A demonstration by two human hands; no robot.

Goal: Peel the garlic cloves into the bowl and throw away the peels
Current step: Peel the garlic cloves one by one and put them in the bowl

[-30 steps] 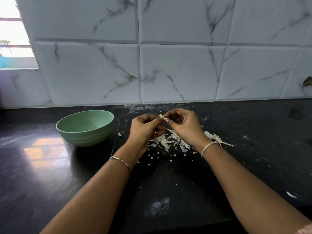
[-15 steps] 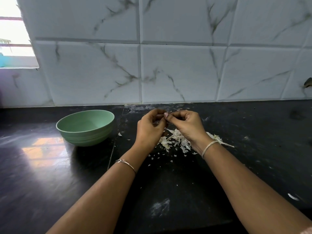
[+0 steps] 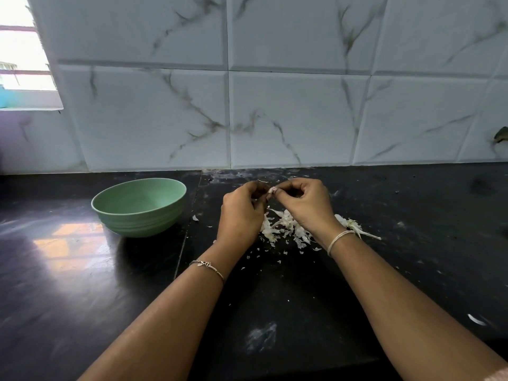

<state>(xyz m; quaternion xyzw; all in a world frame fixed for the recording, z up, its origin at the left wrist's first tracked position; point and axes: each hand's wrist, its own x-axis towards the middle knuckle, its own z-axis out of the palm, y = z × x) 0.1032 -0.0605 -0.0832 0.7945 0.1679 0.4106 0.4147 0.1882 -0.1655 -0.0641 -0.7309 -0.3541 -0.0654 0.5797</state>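
Above the black counter (image 3: 82, 284), a garlic clove (image 3: 271, 190) was pinched between left hand (image 3: 242, 215) and right hand (image 3: 305, 204), with the green bowl (image 3: 138, 207) lying at nine o'clock, nearer the left.

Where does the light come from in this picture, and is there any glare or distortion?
Head view: daylight enters from the overexposed window at the upper left; an orange glare patch lies on the dark counter near the green bowl; the wide lens bends the tile lines.

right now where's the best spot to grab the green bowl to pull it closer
Take the green bowl by its near right rim, from the right and above, with the left hand nearest. It stands upright with an open mouth, so a thumb probably hooks inside the thin rim.
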